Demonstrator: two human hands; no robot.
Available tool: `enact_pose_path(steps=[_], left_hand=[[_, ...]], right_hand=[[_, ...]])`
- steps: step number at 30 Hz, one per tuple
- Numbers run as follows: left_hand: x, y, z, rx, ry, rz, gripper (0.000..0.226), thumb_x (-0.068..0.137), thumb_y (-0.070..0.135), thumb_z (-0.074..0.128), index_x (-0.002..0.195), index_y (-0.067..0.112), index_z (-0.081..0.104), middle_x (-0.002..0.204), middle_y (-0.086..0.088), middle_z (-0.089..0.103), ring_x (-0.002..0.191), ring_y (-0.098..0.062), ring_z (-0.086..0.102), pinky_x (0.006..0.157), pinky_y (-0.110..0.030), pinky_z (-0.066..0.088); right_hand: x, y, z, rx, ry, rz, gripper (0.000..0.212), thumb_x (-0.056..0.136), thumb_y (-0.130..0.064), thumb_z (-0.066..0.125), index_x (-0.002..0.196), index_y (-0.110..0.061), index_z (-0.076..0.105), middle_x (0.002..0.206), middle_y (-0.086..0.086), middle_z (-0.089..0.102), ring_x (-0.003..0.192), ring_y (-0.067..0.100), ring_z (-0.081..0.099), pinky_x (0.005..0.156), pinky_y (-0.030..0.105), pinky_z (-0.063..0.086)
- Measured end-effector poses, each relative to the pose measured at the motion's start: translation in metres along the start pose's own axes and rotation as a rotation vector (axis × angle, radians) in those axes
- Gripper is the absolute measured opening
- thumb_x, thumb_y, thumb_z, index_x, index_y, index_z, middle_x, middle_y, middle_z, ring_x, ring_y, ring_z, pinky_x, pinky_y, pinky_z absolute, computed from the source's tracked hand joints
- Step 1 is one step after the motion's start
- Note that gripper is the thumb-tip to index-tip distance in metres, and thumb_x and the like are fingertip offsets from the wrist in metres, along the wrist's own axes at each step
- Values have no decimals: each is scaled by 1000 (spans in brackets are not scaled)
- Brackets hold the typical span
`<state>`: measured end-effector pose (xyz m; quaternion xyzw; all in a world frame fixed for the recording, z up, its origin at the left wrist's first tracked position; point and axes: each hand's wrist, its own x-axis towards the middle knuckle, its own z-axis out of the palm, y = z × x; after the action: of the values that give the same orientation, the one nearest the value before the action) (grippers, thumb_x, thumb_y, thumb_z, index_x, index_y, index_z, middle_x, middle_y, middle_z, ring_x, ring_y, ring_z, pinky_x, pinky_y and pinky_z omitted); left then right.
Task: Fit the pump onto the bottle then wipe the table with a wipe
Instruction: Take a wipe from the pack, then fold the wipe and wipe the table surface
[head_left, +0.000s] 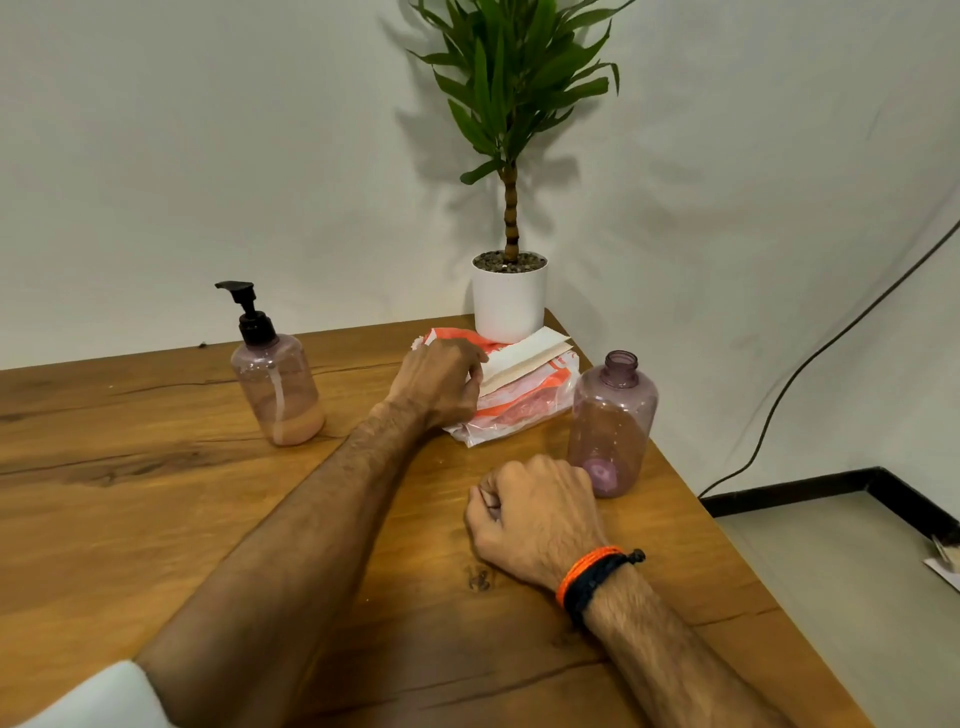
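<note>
Left hand (441, 387) pinches the wipe (522, 361) atop its pack (514, 410), long axis toward 2 o'clock; right hand (535, 517), fisted empty, rests nearer.

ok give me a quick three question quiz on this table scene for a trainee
1. True or false: the bottle with pump stands left of the wipes pack.
2. Which hand reaches the wipe sticking out of the pack: A) left hand B) right hand?
3. Fill in: the open bottle has no ____ on its neck.

Key: 1 true; 2 A; 3 pump
</note>
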<state>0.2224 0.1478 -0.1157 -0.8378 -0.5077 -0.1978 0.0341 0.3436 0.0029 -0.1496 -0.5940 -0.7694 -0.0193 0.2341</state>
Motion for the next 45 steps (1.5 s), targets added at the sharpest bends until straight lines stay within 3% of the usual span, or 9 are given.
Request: enact_pose_path(steps=[6,12,19,29,31,34,38,41,45], left_hand=[[-6,-4,-6,-7,96,-44,19,84,21,55,90,18,73,131,9,62,106,-18,63,83,-35,52],[-20,-4,-16,2,193,-64,20,89,24,55,96,16,72,129,7,64,104,-20,65,77,-32,50],[-55,-1,-42,46,210,-77,23,92,26,53,100,15,71,131,5,63,108,-20,62,78,-30,48],[-142,13,-74,65,250,-60,24,93,26,52,98,12,70,131,4,61,102,-18,65,77,-35,55],[-160,16,-78,77,273,-51,21,91,25,53,95,13,70,128,5,62,98,-19,66,71,-33,52],[-177,21,-82,95,288,-57,23,92,27,51,96,14,69,129,8,61,95,-19,66,67,-33,52],[-199,26,-83,162,293,-38,26,94,28,48,99,13,69,129,5,61,91,-17,67,60,-26,42],[-217,27,-86,178,276,-31,27,94,29,48,99,14,69,131,5,60,91,-17,67,60,-26,36],[-232,20,-91,30,320,-130,23,92,34,53,102,20,68,135,8,57,99,-11,64,72,-24,46]], right_hand=[[1,1,0,-3,0,-4,37,83,-47,43,59,-19,44,62,-3,53,69,24,58,64,32,37],[4,3,3,-6,1,2,37,82,-47,43,58,-19,43,66,-1,60,66,24,52,65,32,37],[6,6,2,0,-4,34,41,82,-45,45,52,-19,33,65,1,58,71,29,59,66,33,43],[2,-1,-7,49,-13,120,43,81,-51,53,52,-18,51,59,-5,59,69,24,60,66,32,43],[-3,-9,-12,216,-29,218,47,78,-65,55,60,-22,61,64,-9,64,70,16,62,67,31,45],[-9,-33,-21,754,-11,355,50,74,-73,58,77,-25,72,71,-9,73,68,7,66,63,26,49],[-11,-68,-22,1282,41,533,29,78,-44,74,89,-18,72,78,-4,74,71,13,72,54,23,52],[-13,-82,-19,1443,99,632,6,83,-15,73,83,-19,69,85,-2,75,77,15,73,58,25,55],[-11,-91,-18,1398,108,593,13,87,-11,68,82,-23,67,88,-8,73,79,12,71,57,24,55]])
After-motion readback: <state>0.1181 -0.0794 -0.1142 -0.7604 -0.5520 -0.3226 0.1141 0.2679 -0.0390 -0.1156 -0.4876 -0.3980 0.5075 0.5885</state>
